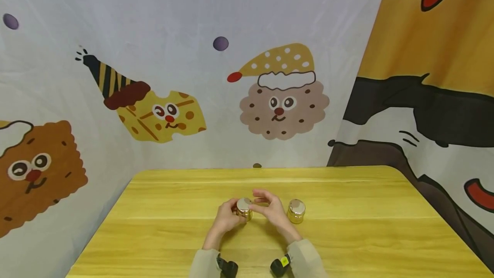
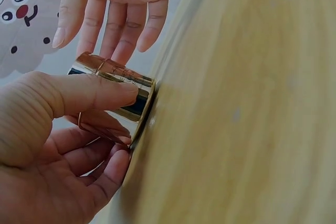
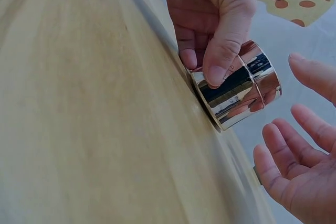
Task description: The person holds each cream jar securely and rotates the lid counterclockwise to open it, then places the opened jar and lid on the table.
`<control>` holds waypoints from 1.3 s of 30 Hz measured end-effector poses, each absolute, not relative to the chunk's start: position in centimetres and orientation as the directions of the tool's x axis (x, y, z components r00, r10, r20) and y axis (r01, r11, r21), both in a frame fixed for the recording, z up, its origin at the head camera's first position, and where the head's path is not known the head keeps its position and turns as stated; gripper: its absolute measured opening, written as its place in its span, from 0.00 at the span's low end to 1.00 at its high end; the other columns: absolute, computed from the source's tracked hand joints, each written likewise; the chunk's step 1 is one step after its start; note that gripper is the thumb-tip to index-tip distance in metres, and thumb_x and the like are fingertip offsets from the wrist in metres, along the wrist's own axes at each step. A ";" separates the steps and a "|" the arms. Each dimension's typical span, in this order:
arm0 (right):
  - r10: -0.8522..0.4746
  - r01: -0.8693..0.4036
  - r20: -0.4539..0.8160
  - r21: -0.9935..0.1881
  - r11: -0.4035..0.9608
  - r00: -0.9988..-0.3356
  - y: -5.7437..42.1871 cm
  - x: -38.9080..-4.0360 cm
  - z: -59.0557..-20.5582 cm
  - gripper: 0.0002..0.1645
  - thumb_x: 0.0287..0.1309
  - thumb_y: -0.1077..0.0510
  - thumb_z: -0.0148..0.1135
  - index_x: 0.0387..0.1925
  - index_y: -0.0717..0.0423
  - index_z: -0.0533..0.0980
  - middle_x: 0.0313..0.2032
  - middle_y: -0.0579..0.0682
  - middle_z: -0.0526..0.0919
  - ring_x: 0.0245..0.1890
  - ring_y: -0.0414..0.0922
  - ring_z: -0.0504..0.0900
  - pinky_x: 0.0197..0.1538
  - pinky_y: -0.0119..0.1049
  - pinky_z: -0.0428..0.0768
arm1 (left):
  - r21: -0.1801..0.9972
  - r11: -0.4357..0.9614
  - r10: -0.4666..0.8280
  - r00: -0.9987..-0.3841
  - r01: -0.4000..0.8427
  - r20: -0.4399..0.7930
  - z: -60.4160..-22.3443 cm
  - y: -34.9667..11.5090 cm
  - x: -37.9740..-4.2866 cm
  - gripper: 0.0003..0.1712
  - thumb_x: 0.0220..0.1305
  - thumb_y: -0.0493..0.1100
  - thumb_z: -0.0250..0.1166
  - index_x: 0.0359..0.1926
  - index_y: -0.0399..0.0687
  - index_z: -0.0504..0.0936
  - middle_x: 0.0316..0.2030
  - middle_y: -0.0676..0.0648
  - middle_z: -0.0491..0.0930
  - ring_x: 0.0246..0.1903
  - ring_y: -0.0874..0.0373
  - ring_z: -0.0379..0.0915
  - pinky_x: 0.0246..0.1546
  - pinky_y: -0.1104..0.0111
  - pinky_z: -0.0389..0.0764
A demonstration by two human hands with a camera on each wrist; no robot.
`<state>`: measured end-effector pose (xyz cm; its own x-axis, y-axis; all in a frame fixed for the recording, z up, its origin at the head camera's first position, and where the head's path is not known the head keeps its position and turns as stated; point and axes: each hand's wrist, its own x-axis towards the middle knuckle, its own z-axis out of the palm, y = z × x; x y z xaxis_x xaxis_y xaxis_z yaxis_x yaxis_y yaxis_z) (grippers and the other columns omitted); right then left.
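Note:
A shiny gold lidded jar [image 1: 244,207] stands upright on the wooden table. My left hand [image 1: 226,218] grips its lower side, thumb pressed along the front and fingers curled behind it, as the left wrist view shows on the jar [image 2: 118,80]. Beside the lid is my right hand [image 1: 273,210], fingers spread and holding nothing. In the right wrist view that hand [image 3: 310,161] is apart from the jar [image 3: 239,87]. A seam runs around the jar just below its top. A second gold jar [image 1: 296,211] stands to the right of my right hand.
The light wooden table [image 1: 359,235] reaches back to a cloth backdrop [image 1: 185,20] printed with cartoon food faces. A yellow and black printed cloth [image 1: 436,98] hangs at the right. Both wrists carry small black cameras [image 1: 278,267].

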<state>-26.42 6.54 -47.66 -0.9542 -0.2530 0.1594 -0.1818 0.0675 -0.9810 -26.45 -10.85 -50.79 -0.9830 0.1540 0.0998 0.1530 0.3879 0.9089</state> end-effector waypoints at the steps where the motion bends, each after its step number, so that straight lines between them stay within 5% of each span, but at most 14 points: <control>1: -0.254 -0.182 0.160 -0.981 0.067 -0.954 6.6 -26.4 -47.7 0.26 0.51 0.68 0.66 0.53 0.72 0.71 0.51 0.72 0.72 0.49 0.64 0.72 0.44 0.33 0.77 | 0.906 0.395 0.153 -0.983 0.153 0.100 -50.8 -10.8 -26.5 0.29 0.37 0.26 0.70 0.48 0.29 0.77 0.37 0.41 0.80 0.36 0.52 0.73 0.37 0.60 0.77; 9: -0.251 -0.216 0.193 -0.974 0.069 -0.949 6.8 -26.0 -46.9 0.26 0.51 0.68 0.66 0.52 0.73 0.71 0.50 0.72 0.73 0.48 0.63 0.72 0.45 0.33 0.76 | 0.908 0.392 0.119 -0.987 0.145 0.106 -50.8 -10.6 -26.5 0.27 0.36 0.28 0.72 0.44 0.30 0.79 0.31 0.45 0.78 0.31 0.55 0.72 0.32 0.66 0.76; 24: -0.258 -0.265 0.241 -0.962 0.064 -0.936 8.0 -27.1 -46.4 0.28 0.51 0.67 0.67 0.55 0.65 0.72 0.53 0.61 0.74 0.52 0.59 0.71 0.48 0.34 0.76 | 0.909 0.376 0.128 -0.982 0.178 0.139 -47.9 -10.0 -26.1 0.28 0.39 0.32 0.74 0.46 0.31 0.77 0.35 0.44 0.77 0.34 0.54 0.72 0.35 0.65 0.77; 39: -0.231 -0.348 0.324 -0.935 0.072 -0.917 9.8 -25.5 -42.3 0.26 0.51 0.67 0.67 0.53 0.67 0.72 0.51 0.64 0.74 0.50 0.59 0.72 0.46 0.32 0.77 | 0.910 0.315 0.186 -0.958 0.270 0.220 -43.9 -8.0 -25.2 0.24 0.44 0.36 0.74 0.45 0.37 0.77 0.34 0.46 0.76 0.32 0.54 0.72 0.31 0.69 0.77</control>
<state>-25.51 9.85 -42.25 -0.9175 -0.2313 0.3237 -0.3479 0.0720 -0.9348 -25.16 -7.99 -43.87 -0.9576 0.1865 0.2196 0.2700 0.3153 0.9098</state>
